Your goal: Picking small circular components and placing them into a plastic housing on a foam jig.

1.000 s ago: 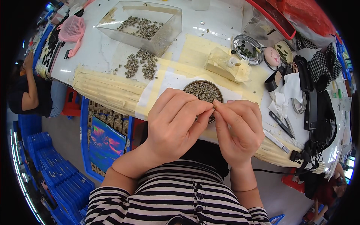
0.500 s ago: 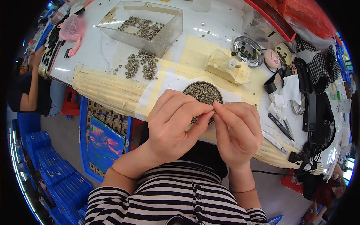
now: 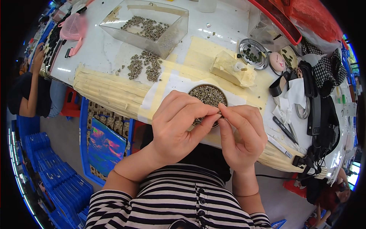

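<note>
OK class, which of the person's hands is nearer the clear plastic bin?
Left. The left hand is on the person's side of the bin; the right hand is too, but farther to the right.

A white table [image 3: 95,44] spans the room's near part, its glossy top reflecting light, its front edge wrapped in yellowish tape [image 3: 106,93]. Below lies a grey floor [image 3: 63,139]. A red stool [image 3: 71,105] stands at left, another red seat [image 3: 291,186] at right. Blue trays [image 3: 59,173] stack up at lower left. Strip lights [image 3: 18,179] curve along the left rim; a bright window [image 3: 355,173] shows at far right.
</note>
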The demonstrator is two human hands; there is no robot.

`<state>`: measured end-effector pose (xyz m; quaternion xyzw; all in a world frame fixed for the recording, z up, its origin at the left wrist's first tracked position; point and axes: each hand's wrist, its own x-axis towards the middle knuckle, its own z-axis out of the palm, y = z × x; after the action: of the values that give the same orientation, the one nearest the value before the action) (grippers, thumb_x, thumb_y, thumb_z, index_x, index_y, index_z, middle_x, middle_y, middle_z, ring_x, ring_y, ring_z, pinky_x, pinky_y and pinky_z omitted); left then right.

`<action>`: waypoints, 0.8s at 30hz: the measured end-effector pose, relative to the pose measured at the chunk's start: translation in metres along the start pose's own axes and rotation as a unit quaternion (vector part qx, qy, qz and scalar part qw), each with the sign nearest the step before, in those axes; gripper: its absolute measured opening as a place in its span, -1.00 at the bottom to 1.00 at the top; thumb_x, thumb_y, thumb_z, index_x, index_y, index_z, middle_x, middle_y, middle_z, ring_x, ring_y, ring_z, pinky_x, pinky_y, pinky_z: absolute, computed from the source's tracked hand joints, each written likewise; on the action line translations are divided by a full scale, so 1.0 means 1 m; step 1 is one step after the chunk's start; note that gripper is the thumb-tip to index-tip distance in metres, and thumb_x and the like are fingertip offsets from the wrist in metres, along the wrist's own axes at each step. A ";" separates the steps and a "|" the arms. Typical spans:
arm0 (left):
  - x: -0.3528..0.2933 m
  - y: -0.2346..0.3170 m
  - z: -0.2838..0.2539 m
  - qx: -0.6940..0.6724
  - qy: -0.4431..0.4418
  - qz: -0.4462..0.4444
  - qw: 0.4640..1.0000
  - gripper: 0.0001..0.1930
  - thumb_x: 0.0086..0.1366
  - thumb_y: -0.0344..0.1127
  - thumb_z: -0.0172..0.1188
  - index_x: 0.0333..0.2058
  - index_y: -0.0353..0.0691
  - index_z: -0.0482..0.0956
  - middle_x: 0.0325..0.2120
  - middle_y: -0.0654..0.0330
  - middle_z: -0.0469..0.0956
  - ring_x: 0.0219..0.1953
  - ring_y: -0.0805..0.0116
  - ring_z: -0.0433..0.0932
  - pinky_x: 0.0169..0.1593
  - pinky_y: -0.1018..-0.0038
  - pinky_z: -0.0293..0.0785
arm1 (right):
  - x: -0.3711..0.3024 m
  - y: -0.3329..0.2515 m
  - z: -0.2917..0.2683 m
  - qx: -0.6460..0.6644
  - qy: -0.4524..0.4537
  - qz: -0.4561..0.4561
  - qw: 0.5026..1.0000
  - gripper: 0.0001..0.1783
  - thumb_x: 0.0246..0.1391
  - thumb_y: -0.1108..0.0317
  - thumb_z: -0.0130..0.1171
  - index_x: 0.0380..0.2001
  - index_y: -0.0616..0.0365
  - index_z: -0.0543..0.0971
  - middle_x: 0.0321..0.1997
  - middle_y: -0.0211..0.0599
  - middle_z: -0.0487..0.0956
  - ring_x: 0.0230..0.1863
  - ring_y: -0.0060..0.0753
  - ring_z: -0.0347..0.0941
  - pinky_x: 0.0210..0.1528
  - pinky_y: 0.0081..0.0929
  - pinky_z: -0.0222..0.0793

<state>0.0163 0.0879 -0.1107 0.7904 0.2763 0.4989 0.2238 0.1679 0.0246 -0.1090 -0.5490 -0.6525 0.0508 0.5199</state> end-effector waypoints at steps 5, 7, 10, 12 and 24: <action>-0.002 0.000 -0.001 0.006 0.003 0.011 1.000 -0.78 -0.03 -0.52 0.46 -0.37 -0.26 0.65 -0.48 0.20 0.57 -0.43 0.23 0.50 -0.38 0.43 0.42 | 0.000 0.000 -0.001 0.014 -0.014 0.003 1.000 -0.67 -0.17 0.63 0.37 -0.22 0.26 0.70 -0.36 -0.24 0.63 -0.35 -0.24 0.51 -0.30 -0.43 0.42; -0.003 -0.001 -0.001 0.006 0.004 0.013 1.000 -0.78 -0.04 -0.52 0.46 -0.36 -0.26 0.65 -0.47 0.20 0.57 -0.43 0.23 0.50 -0.38 0.43 0.42 | 0.000 0.000 0.000 0.016 -0.014 0.004 1.000 -0.67 -0.17 0.63 0.37 -0.21 0.26 0.70 -0.36 -0.23 0.63 -0.36 -0.24 0.50 -0.30 -0.43 0.42; -0.004 -0.003 0.001 0.004 0.007 0.017 1.000 -0.77 -0.04 -0.53 0.46 -0.36 -0.26 0.65 -0.46 0.20 0.57 -0.43 0.23 0.51 -0.38 0.43 0.43 | 0.000 -0.001 0.000 0.015 -0.016 0.010 1.000 -0.66 -0.16 0.63 0.36 -0.21 0.26 0.70 -0.36 -0.23 0.62 -0.36 -0.24 0.50 -0.29 -0.42 0.42; -0.004 -0.003 0.001 0.004 0.011 0.021 1.000 -0.77 -0.04 -0.53 0.46 -0.36 -0.26 0.66 -0.46 0.20 0.57 -0.43 0.23 0.50 -0.38 0.43 0.42 | -0.001 -0.001 0.000 0.015 -0.017 0.012 1.000 -0.66 -0.16 0.63 0.36 -0.20 0.26 0.70 -0.37 -0.23 0.62 -0.35 -0.23 0.50 -0.29 -0.42 0.42; -0.002 -0.004 -0.013 0.012 0.008 -0.033 0.999 -0.60 0.06 -0.58 0.35 -0.06 -0.30 0.61 -0.19 0.06 0.59 -0.14 0.14 0.53 -0.07 0.36 0.48 | -0.004 -0.001 0.002 -0.014 0.001 0.025 1.000 -0.68 -0.12 0.62 0.34 -0.19 0.27 0.69 -0.37 -0.23 0.60 -0.34 -0.23 0.48 -0.24 -0.42 0.40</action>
<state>0.0029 0.0909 -0.1093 0.7797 0.3104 0.4936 0.2284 0.1652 0.0220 -0.1124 -0.5725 -0.6387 0.0535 0.5114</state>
